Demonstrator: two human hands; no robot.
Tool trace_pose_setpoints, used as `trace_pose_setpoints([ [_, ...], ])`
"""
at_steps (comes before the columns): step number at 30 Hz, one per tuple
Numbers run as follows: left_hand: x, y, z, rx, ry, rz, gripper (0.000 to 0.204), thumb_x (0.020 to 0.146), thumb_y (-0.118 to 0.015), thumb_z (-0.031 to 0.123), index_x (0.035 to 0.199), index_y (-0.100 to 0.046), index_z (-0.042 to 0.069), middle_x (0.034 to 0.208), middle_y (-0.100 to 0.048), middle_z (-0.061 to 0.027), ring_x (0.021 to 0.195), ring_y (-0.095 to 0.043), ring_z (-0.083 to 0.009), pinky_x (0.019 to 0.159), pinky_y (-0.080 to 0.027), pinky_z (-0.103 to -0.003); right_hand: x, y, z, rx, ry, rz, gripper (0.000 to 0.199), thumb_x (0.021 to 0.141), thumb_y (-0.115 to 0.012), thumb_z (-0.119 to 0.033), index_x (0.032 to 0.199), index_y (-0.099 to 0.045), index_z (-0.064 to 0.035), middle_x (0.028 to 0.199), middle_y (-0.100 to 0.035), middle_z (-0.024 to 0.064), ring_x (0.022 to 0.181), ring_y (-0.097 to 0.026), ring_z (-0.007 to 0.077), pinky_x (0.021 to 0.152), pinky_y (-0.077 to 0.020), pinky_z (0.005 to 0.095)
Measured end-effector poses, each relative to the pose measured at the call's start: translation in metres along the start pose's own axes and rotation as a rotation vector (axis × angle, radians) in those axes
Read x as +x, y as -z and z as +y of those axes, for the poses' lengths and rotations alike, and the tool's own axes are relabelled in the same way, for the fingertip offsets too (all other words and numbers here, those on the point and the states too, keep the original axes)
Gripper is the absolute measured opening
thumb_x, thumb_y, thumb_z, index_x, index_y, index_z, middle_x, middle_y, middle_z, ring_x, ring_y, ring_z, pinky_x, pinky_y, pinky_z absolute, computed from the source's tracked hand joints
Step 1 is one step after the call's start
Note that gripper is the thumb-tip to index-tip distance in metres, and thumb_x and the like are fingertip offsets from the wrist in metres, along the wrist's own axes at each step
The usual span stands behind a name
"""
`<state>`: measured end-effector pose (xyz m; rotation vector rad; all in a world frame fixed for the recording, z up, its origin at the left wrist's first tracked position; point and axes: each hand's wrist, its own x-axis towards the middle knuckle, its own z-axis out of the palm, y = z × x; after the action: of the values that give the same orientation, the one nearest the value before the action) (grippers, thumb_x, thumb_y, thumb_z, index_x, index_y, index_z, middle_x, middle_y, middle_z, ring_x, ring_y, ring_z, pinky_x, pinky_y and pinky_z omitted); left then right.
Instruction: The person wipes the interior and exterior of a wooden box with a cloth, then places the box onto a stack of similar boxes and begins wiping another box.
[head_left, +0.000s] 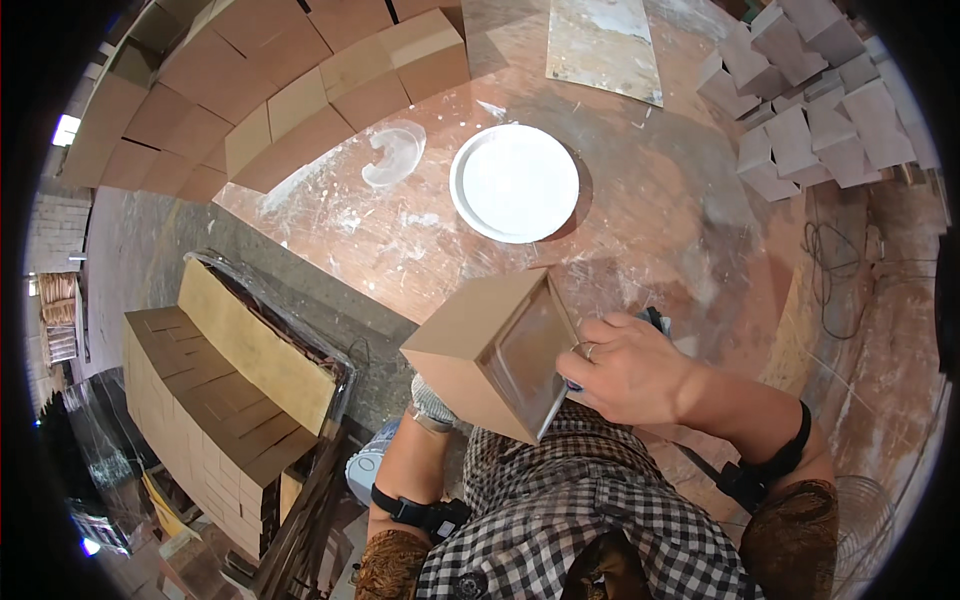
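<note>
A brown box point(480, 315) is held tilted over my lap, with a framed, recessed face turned to the right. My left hand point(432, 400), in a light knitted glove, supports it from the left and below; its fingers are mostly hidden behind the box. My bare right hand point(630, 368) is closed at the recessed face's right edge, a ring on one finger. It grips a slim tool with a pale, narrow end point(552, 412) along the box's lower right edge; the tool's kind is hard to make out. Beyond the box, a round white tray point(457, 190) lies on the stained work surface.
Brown boxes point(340, 90) stand in rows at the far left, pale boxes point(810, 130) at the far right. More brown pieces point(200, 400) fill a stack on the left. A stained sheet point(605, 50) lies at the back, a loose cable point(830, 265) at right.
</note>
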<state>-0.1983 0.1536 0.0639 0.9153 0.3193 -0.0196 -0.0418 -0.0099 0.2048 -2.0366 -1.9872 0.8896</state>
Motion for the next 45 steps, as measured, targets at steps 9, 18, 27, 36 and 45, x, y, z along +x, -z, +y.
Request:
trace_pose_setpoints([
  [9, -0.005, 0.005, -0.011, 0.045, -0.088, -0.019, 0.049, 0.084, -0.057, 0.017, 0.127, -0.039, 0.004, 0.123, -0.049, -0.0094, 0.109, -0.050, -0.0188, 0.086, -0.047, -0.032, 0.001, -0.008, -0.002, -0.090, -0.030, 0.080, 0.021, 0.067, -0.057, -0.011, 0.086, -0.051, -0.0041, 0.072, -0.056, 0.0114, 0.082, -0.052, 0.0260, 0.072, -0.0391, 0.0365],
  [18, -0.013, 0.016, -0.031, 0.155, -0.110, -0.009, 0.048, 0.085, -0.055, 0.020, 0.128, -0.039, 0.004, 0.123, -0.049, -0.0096, 0.108, -0.050, -0.0199, 0.087, -0.047, -0.034, -0.006, -0.011, -0.011, 0.669, -0.166, -0.064, 0.024, 0.071, -0.052, -0.011, 0.093, -0.047, -0.0058, 0.083, -0.057, 0.0164, 0.081, -0.057, 0.0361, 0.068, -0.0445, 0.0412],
  [27, 0.005, 0.007, -0.032, 0.208, -0.133, -0.022, 0.048, 0.086, -0.053, 0.023, 0.128, -0.039, 0.004, 0.124, -0.049, -0.0099, 0.108, -0.051, -0.0210, 0.087, -0.046, -0.035, -0.018, -0.031, 0.001, 0.410, -0.211, 0.054, 0.024, 0.071, -0.053, -0.012, 0.093, -0.046, -0.0057, 0.080, -0.057, 0.0176, 0.079, -0.056, 0.0369, 0.069, -0.0435, 0.0439],
  [36, 0.017, -0.002, -0.034, 0.245, -0.149, -0.029, 0.048, 0.088, -0.051, 0.027, 0.128, -0.039, 0.004, 0.124, -0.049, -0.0101, 0.108, -0.051, -0.0220, 0.088, -0.046, -0.037, -0.020, -0.019, -0.009, 0.371, -0.065, 0.110, 0.023, 0.068, -0.053, -0.011, 0.090, -0.047, -0.0062, 0.072, -0.055, 0.0170, 0.077, -0.056, 0.0339, 0.068, -0.0448, 0.0448],
  [45, 0.013, 0.010, -0.079, -0.003, -0.067, -0.002, 0.046, 0.088, -0.051, 0.021, 0.129, -0.038, 0.005, 0.126, -0.047, -0.0094, 0.110, -0.049, -0.0203, 0.089, -0.045, -0.035, -0.031, -0.042, 0.031, 0.272, -0.347, 0.244, 0.021, 0.070, -0.052, -0.009, 0.089, -0.048, -0.0032, 0.070, -0.056, 0.0163, 0.076, -0.056, 0.0344, 0.067, -0.0443, 0.0428],
])
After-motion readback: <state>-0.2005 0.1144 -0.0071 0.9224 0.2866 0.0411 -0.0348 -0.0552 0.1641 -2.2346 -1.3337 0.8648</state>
